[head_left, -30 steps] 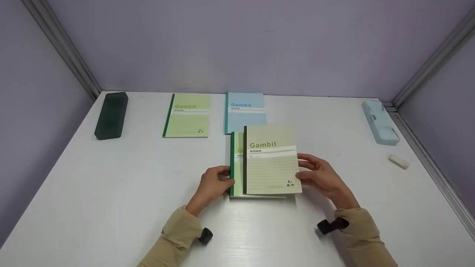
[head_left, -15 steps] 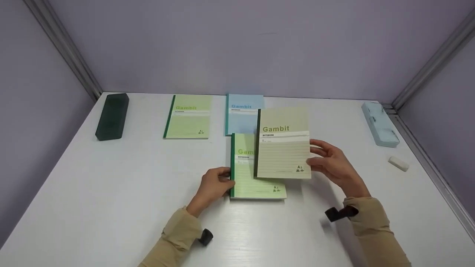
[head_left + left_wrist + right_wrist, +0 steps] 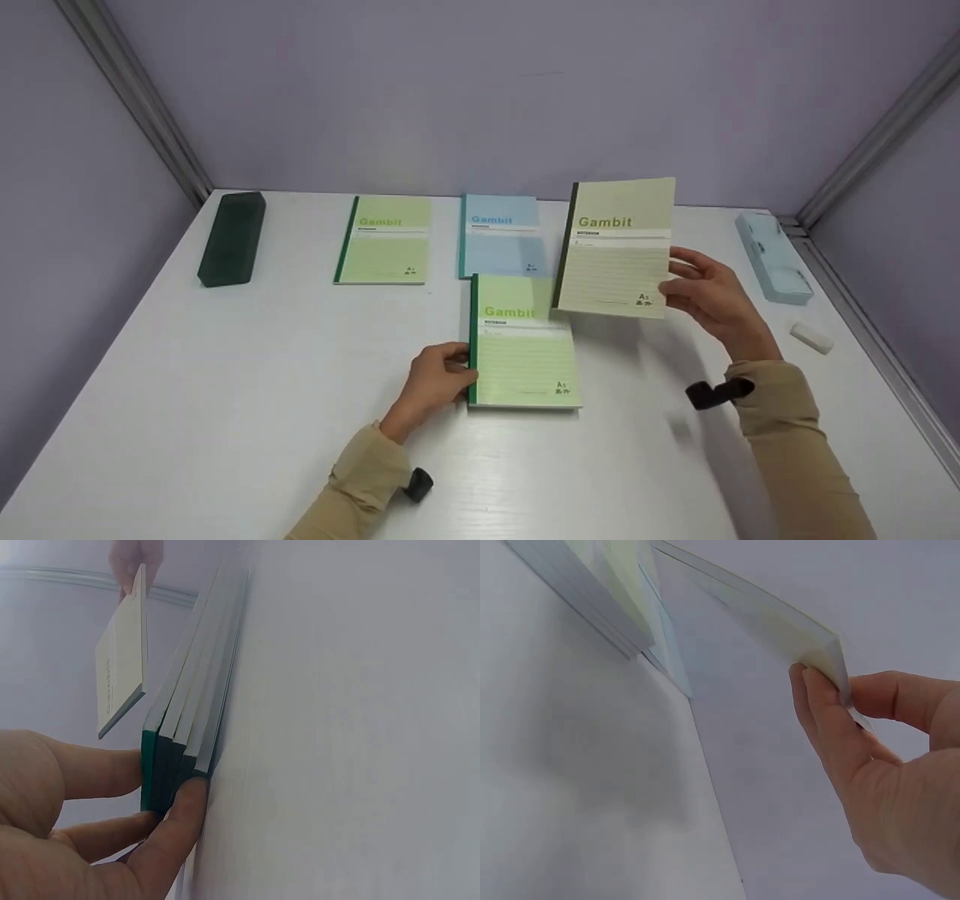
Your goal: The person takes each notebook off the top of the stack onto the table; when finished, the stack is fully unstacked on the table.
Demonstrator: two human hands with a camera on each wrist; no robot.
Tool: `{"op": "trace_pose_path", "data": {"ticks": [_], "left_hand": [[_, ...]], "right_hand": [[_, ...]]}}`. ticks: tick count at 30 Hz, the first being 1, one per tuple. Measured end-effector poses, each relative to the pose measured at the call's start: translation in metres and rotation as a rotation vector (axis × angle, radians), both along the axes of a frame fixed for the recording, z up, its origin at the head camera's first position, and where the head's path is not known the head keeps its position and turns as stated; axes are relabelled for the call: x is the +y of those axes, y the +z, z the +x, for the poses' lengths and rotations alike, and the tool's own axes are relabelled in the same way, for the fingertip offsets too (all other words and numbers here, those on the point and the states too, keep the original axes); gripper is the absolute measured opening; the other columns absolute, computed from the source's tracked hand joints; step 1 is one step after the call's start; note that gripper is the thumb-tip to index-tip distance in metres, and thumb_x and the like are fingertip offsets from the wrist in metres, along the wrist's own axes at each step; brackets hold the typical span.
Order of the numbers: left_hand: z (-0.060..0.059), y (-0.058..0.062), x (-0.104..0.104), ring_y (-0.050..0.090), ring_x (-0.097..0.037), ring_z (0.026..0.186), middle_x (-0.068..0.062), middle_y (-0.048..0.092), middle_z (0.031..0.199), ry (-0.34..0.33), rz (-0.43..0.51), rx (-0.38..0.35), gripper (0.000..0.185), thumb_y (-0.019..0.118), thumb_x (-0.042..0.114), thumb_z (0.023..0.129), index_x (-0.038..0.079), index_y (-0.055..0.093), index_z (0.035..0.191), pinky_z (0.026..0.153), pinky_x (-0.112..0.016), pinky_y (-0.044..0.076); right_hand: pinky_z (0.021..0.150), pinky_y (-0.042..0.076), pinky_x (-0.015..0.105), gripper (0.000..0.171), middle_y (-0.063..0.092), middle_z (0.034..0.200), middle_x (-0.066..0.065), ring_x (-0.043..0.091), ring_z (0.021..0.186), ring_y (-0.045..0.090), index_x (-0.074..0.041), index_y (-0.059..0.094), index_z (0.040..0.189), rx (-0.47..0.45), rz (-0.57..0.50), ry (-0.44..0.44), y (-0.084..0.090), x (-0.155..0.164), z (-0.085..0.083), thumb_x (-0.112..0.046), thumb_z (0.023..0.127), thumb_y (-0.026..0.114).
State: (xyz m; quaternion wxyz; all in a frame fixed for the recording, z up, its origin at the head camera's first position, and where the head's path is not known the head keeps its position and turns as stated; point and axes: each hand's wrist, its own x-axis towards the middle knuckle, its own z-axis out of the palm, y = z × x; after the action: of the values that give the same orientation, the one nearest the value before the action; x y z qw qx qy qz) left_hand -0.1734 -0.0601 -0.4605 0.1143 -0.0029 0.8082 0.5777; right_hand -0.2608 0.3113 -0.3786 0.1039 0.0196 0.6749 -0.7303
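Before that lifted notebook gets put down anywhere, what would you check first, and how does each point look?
1. Right hand pinches the olive notebook firmly by its edge: ok.
2. Olive notebook lifted clear of the stack of notebooks: ok.
3. Left hand steadies the stack at its green spine: ok.
4. Bare table beside the blue notebook for a landing: ok.
5. Stack edges squared up: cannot tell; the left wrist view shows them slightly fanned.
6. Eraser and pale blue case out of the way: ok.
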Motion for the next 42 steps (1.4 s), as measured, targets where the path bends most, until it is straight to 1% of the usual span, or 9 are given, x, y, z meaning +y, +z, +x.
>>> {"op": "trace_pose_path", "data": {"ticks": [11, 16, 19, 23, 27, 30, 33, 39, 42], "left_hand": [[0.0, -0.001, 0.002, 0.061, -0.02, 0.095, -0.015, 0.061, 0.115, -0.005, 0.023, -0.008, 0.043, 0.064, 0.004, 0.087, -0.003, 0.056, 0.129, 0.068, -0.03, 0.055], [0.0, -0.002, 0.002, 0.061, -0.02, 0.095, -0.015, 0.062, 0.114, -0.006, 0.026, -0.008, 0.043, 0.064, 0.004, 0.087, -0.004, 0.056, 0.129, 0.068, -0.03, 0.055], [0.0, -0.002, 0.001, 0.062, -0.02, 0.094, -0.015, 0.062, 0.114, -0.003, 0.038, -0.005, 0.043, 0.064, 0.003, 0.086, -0.004, 0.056, 0.128, 0.066, -0.03, 0.055], [0.0, -0.002, -0.001, 0.062, -0.019, 0.093, -0.015, 0.062, 0.113, 0.007, 0.046, -0.005, 0.043, 0.064, 0.002, 0.086, -0.004, 0.057, 0.127, 0.064, -0.03, 0.054], [0.0, -0.002, -0.001, 0.062, -0.02, 0.093, -0.016, 0.062, 0.113, 0.009, 0.042, -0.002, 0.043, 0.064, 0.002, 0.086, -0.005, 0.057, 0.127, 0.064, -0.03, 0.055], [0.001, -0.002, -0.001, 0.062, -0.021, 0.093, -0.017, 0.062, 0.113, 0.004, 0.045, 0.002, 0.044, 0.065, 0.002, 0.085, -0.005, 0.056, 0.128, 0.065, -0.031, 0.055], [0.0, -0.001, -0.001, 0.062, -0.021, 0.093, -0.016, 0.062, 0.112, 0.002, 0.042, 0.007, 0.044, 0.065, 0.003, 0.085, -0.005, 0.056, 0.128, 0.065, -0.031, 0.054], [0.0, -0.002, -0.002, 0.062, -0.02, 0.093, -0.014, 0.062, 0.111, 0.005, 0.029, 0.01, 0.043, 0.065, 0.003, 0.086, -0.004, 0.057, 0.128, 0.065, -0.029, 0.054], [0.0, -0.003, -0.002, 0.062, -0.02, 0.093, -0.015, 0.062, 0.112, 0.004, 0.034, 0.014, 0.043, 0.065, 0.003, 0.086, -0.005, 0.056, 0.127, 0.065, -0.03, 0.054]], "right_hand": [[0.075, 0.055, 0.031, 0.069, 0.065, 0.106, 0.0, 0.016, 0.093, 0.066, -0.001, 0.028, 0.145, -0.055, -0.059, -0.026, 0.004, 0.026, -0.035, 0.013, 0.086, 0.06], [0.075, 0.054, 0.03, 0.075, 0.063, 0.104, -0.002, 0.014, 0.092, 0.066, 0.0, 0.019, 0.151, -0.079, -0.042, -0.018, 0.001, 0.032, -0.048, 0.013, 0.088, 0.057], [0.075, 0.054, 0.029, 0.073, 0.061, 0.106, -0.001, 0.014, 0.092, 0.065, 0.0, 0.02, 0.151, -0.105, -0.017, -0.018, -0.001, 0.032, -0.056, 0.013, 0.088, 0.056], [0.076, 0.054, 0.029, 0.072, 0.055, 0.119, 0.006, 0.015, 0.093, 0.063, -0.003, 0.024, 0.151, -0.158, 0.005, -0.025, -0.006, 0.028, -0.067, 0.012, 0.088, 0.057], [0.078, 0.053, 0.028, 0.073, 0.038, 0.141, 0.015, 0.014, 0.096, 0.061, -0.006, 0.021, 0.153, -0.202, 0.029, -0.018, -0.011, 0.027, -0.076, 0.011, 0.09, 0.055], [0.08, 0.053, 0.028, 0.074, 0.027, 0.15, 0.017, 0.015, 0.099, 0.059, -0.007, 0.018, 0.153, -0.231, 0.045, -0.003, -0.015, 0.029, -0.082, 0.01, 0.091, 0.053], [0.083, 0.052, 0.028, 0.073, 0.028, 0.149, 0.016, 0.014, 0.099, 0.059, -0.008, 0.018, 0.153, -0.262, 0.076, 0.009, -0.019, 0.032, -0.088, 0.009, 0.092, 0.054], [0.084, 0.051, 0.028, 0.07, 0.046, 0.125, 0.007, 0.012, 0.095, 0.06, -0.005, 0.018, 0.153, -0.29, 0.114, 0.037, -0.026, 0.035, -0.095, 0.007, 0.093, 0.053], [0.083, 0.051, 0.027, 0.069, 0.049, 0.122, 0.006, 0.012, 0.094, 0.06, -0.003, 0.02, 0.152, -0.302, 0.137, 0.021, -0.031, 0.035, -0.097, 0.006, 0.092, 0.054]]}}
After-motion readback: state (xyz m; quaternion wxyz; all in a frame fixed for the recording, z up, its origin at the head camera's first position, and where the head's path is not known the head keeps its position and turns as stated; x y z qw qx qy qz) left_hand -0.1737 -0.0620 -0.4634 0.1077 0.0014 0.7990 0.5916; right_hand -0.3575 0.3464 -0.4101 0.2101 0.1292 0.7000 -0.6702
